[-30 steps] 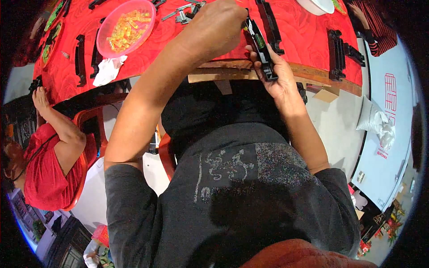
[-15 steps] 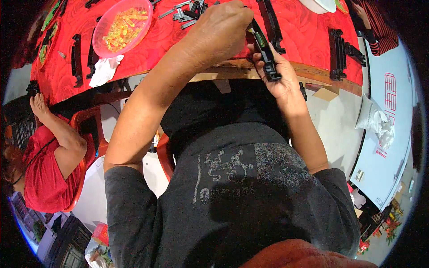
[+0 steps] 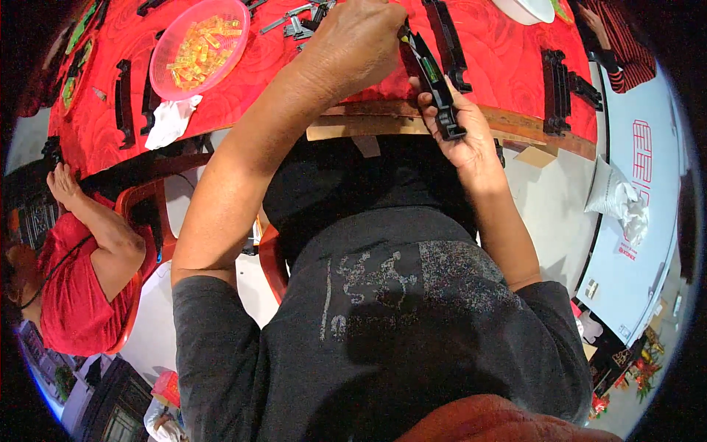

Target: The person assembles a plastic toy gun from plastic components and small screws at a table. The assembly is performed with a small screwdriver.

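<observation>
holding a long black plastic body in the right hand, at about one o'clock in the view, partly in front of the wooden edge of the red-covered table. wrapped round its lower half with that hand, palm up, with fingertips showing along its nine o'clock side. slanting, with upper end toward eleven o'clock and lower end toward five. showing a small green insert along its open face.

holding the left hand at twelve o'clock, at the upper end of the same body, drawn in narrow, with its back to the camera and its fingertips mostly hidden. cannot tell from this view about any small thing pinched there.

beyond the held body, also at one o'clock, see another long black part. between eleven and twelve, near the left forearm, see a loose heap of grey metal pieces. at half past ten, see a round pink basket with clear yellow-orange pieces inside. just below, at ten, note a crumpled white tissue. at two o'clock, find more black parts. toward half past eight, note a co-worker in red.
</observation>
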### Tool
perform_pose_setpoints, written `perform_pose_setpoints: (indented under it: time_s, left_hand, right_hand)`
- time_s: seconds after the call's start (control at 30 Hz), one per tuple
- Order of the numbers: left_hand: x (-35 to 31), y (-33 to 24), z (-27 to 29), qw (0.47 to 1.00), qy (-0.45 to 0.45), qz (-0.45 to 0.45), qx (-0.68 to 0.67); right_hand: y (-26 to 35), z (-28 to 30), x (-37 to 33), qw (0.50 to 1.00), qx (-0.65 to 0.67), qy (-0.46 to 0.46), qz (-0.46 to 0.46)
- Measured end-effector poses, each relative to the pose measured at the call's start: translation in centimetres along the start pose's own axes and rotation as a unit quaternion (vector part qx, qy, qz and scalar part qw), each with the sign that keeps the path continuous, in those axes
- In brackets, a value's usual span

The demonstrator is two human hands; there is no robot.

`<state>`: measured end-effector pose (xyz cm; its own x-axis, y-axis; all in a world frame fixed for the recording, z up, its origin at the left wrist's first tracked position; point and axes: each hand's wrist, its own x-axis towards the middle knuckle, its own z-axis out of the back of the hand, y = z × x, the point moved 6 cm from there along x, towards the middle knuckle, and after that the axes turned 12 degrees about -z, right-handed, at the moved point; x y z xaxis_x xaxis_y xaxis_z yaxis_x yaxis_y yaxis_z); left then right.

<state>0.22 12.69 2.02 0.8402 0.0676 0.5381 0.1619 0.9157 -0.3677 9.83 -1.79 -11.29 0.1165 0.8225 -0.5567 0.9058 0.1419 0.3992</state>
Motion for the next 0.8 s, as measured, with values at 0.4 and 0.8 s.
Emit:
perform_pose_setpoints:
  time_s: [0.4,0.8]
  left_hand:
    - [0.4,1.0,0.1,0.999,0.005,-0.040,-0.025]
    - [1.4,2.8,-0.7,0.952,0.262,0.115,-0.108]
  right_hand:
    - [-0.3,0.1,-0.2,1.000,-0.002,-0.016,-0.007]
    - [-1.7,0.8,-2.4,0.994,0.074,0.003,-0.083]
